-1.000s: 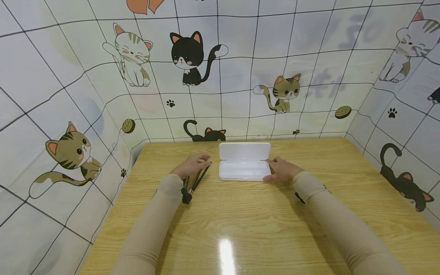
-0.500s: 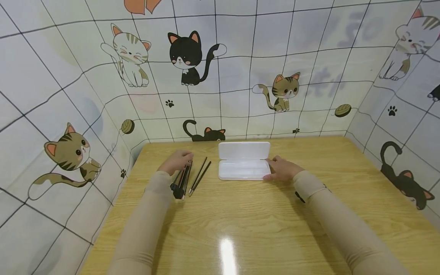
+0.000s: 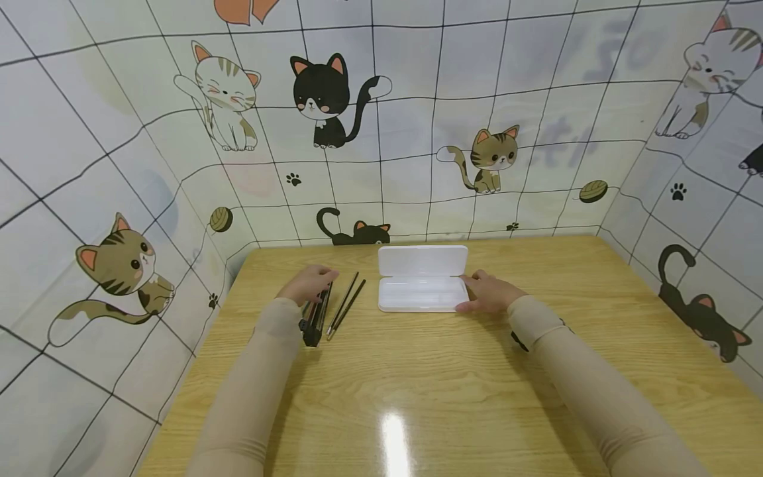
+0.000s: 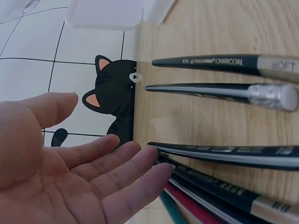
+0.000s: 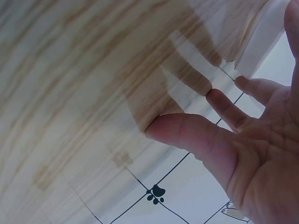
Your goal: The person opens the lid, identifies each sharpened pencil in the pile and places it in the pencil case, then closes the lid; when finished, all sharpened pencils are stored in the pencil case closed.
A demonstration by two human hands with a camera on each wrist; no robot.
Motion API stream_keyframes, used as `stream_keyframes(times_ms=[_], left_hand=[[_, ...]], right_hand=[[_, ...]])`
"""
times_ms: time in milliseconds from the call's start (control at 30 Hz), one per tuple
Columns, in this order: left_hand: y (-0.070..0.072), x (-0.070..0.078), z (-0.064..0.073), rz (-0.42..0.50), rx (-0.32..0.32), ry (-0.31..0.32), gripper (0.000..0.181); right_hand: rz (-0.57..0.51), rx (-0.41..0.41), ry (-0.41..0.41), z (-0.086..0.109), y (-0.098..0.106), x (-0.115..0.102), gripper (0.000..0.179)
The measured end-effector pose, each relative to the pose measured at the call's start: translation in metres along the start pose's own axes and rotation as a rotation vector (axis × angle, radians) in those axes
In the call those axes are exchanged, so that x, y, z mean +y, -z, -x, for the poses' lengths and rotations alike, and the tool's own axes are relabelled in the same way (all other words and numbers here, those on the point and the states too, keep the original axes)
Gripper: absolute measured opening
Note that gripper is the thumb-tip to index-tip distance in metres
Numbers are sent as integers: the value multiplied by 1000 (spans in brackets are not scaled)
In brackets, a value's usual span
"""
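My left hand (image 3: 306, 283) reaches over the far ends of a bunch of pencils (image 3: 318, 321) on the left of the table. In the left wrist view its palm shows, fingers loosely extended, fingertips right at the ends of the bunch (image 4: 219, 184). Two dark pencils lie apart, to the right: a charcoal pencil (image 4: 205, 64) lettered SOFT, and one with a pale end cap (image 4: 201, 88). A white hinged pencil case (image 3: 423, 262) stands with its lid up. My right hand (image 3: 491, 295) rests spread against its right end, thumb at the front corner.
The wooden table (image 3: 381, 377) meets a wall covering (image 3: 405, 179) printed with cats at its back edge. Similar covering closes in on the left and right. Red and teal pencils (image 4: 170, 210) show in the bunch.
My left hand has moved left from beside the case, and the bunch has shifted left, apart from two pencils. Lately it drifts slightly right. My right hand stays at the case.
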State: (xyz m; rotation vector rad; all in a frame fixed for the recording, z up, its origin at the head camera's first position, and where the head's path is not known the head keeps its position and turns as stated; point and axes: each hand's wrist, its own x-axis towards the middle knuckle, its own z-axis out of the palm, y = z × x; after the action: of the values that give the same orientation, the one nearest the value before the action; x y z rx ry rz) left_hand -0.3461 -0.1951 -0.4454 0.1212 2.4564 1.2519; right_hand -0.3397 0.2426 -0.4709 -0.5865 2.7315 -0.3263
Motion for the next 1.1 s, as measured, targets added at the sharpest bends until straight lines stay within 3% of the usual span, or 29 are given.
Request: stream_keyframes(times_ms=[200, 567, 767, 933, 1100], left_hand=[[-4, 2, -3, -33, -14, -6, 61], [-16, 3, -10, 25, -75, -36, 60], [-22, 2, -14, 24, -69, -73, 58], [-19, -2, -16, -10, -53, -105, 58], [-6, -5, -10, -7, -28, -156, 57]], right_hand=[[-1, 4, 3, -1, 0, 1, 99], [-7, 2, -4, -2, -2, 4, 100], [-6, 7, 1, -1, -1, 2, 100], [-16, 3, -1, 2, 0, 1, 99], [-25, -1, -4, 1, 0, 0, 99]])
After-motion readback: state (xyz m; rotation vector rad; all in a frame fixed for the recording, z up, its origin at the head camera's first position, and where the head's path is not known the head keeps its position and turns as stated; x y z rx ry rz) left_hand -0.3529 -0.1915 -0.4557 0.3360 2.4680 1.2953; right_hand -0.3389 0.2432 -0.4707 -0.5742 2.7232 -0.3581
